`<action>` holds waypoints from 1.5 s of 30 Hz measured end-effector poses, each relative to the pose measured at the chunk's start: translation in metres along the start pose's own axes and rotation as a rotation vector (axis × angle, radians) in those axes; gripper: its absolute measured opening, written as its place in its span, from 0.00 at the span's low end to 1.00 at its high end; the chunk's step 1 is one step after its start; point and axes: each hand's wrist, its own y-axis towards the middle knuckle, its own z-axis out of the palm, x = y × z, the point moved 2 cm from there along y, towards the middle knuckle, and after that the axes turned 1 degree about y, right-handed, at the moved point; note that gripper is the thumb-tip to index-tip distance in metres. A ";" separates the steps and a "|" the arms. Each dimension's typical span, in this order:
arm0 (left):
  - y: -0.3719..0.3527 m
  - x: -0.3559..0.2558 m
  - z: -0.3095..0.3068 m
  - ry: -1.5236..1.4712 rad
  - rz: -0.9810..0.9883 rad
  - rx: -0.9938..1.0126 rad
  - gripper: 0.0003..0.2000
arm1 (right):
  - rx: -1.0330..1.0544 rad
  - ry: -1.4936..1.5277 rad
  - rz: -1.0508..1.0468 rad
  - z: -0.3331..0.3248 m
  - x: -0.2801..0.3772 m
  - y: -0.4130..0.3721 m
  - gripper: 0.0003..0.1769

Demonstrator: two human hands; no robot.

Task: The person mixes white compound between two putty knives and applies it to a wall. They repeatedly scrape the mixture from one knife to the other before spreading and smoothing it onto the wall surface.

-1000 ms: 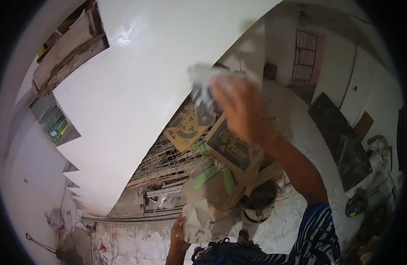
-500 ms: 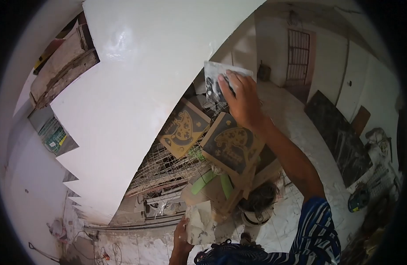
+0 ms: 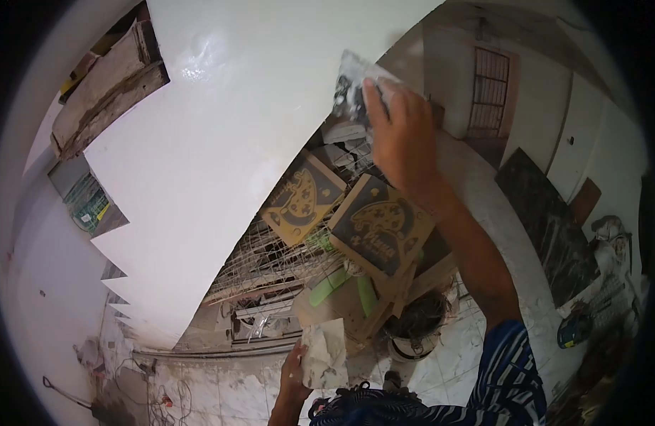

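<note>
My right hand (image 3: 405, 138) is wrapped around a plastering trowel (image 3: 357, 65), its blade smeared with white paste and tilted at the right edge of a large smooth white surface (image 3: 214, 142). That surface has a stepped, zigzag left edge and a glossy sheen near the top. Low in front of my body, my left hand (image 3: 295, 373) grips a pale rectangular plate (image 3: 324, 355) by its left side. Whitish plaster coats the plate's face. The palm side of my right hand is hidden.
Below the white surface lie two printed pizza boxes (image 3: 301, 199) on wire mesh and scrap. A bucket (image 3: 412, 346) stands near my feet. Dark panels (image 3: 547, 227) rest at the right wall. Loose cables (image 3: 175, 401) lie on the floor, and a barred gate (image 3: 490, 92) is at the back.
My right hand and the trowel have moved up, and the blade has turned to a steeper tilt. My left hand and the plate have hardly moved. The view has shifted slightly.
</note>
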 end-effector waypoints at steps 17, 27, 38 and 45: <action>0.001 -0.007 -0.017 -0.031 -0.001 -0.042 0.28 | -0.010 -0.139 0.141 -0.013 -0.038 0.023 0.27; 0.007 -0.004 -0.011 -0.024 -0.015 -0.037 0.27 | -0.062 -0.008 -0.097 0.030 -0.023 -0.026 0.26; 0.008 -0.003 -0.014 -0.025 -0.019 -0.078 0.25 | -0.248 0.048 -0.370 0.011 -0.052 0.033 0.25; 0.008 0.002 -0.003 -0.034 0.030 -0.068 0.26 | -0.176 0.024 -0.468 0.048 -0.068 0.000 0.23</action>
